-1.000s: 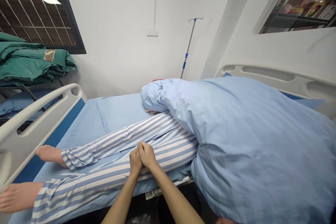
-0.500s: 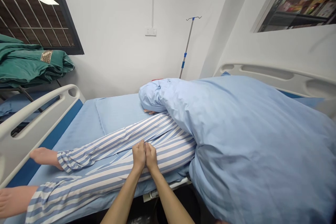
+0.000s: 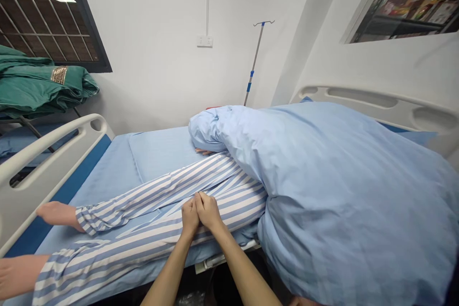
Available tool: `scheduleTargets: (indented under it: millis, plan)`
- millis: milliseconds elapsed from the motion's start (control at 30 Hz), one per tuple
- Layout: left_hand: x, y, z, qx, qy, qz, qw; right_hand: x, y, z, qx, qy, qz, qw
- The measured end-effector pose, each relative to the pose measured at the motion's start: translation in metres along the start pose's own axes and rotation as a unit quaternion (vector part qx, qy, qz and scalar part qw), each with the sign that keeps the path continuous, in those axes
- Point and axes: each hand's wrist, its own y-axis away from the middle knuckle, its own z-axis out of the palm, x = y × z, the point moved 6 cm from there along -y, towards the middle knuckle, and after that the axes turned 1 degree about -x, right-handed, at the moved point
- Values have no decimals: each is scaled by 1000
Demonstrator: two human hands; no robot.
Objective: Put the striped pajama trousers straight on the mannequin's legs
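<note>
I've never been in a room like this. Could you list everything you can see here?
Bed: one, blue sheet and white rails, centre.
Striped pyjamas: one set, blue and white, on the legs lying on the bed.
Bare feet: two, pale, near end of the bed.
Duvet: one, light blue, right side of the bed.
Drip pole: one, silver and blue, behind the bed.
Wall socket: one, white, back wall.
Barred window: one, dark, upper left.
Blankets: one pile, green, left of the bed.
Packets: several, colourful, behind glass, upper right.
Left hand: one, on the striped pyjamas.
Right hand: one, pressed against the left hand.
</note>
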Motion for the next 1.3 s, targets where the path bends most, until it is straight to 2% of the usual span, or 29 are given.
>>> scheduleTargets:
  millis: [167, 267, 467, 567, 667, 833, 933, 1067, 1167, 1300]
  plan:
    - [0, 4, 1, 2, -20, 26, 999, 15, 5, 2, 4, 8, 13, 1000]
    - [1, 2, 3, -3, -10, 20, 1000, 24, 9, 6, 14, -8, 24, 1000]
    - [19, -13, 32, -89, 104, -48, 989, 34, 6, -8, 77, -130, 74, 986]
    - [25, -13, 38, -50, 142, -62, 987, 37, 5, -12, 97, -153, 88, 980]
    - [20, -8, 34, 1, 103, -42, 994, 36, 6, -11, 99, -145, 87, 981]
    - [9, -2, 31, 0, 43, 6, 999, 34, 5, -9, 84, -140, 87, 983]
    - [7, -4, 31, 0, 36, 7, 999, 30, -1, -16, 51, -101, 86, 990]
    - [7, -4, 37, -25, 25, 21, 999, 21, -10, -30, -12, 9, 47, 999]
    - [4, 0, 37, -14, -2, 16, 1000, 23, -10, -35, -19, 44, 32, 998]
    - [4, 3, 36, -9, -12, -4, 1000, 32, -2, -29, -1, 66, 24, 998]
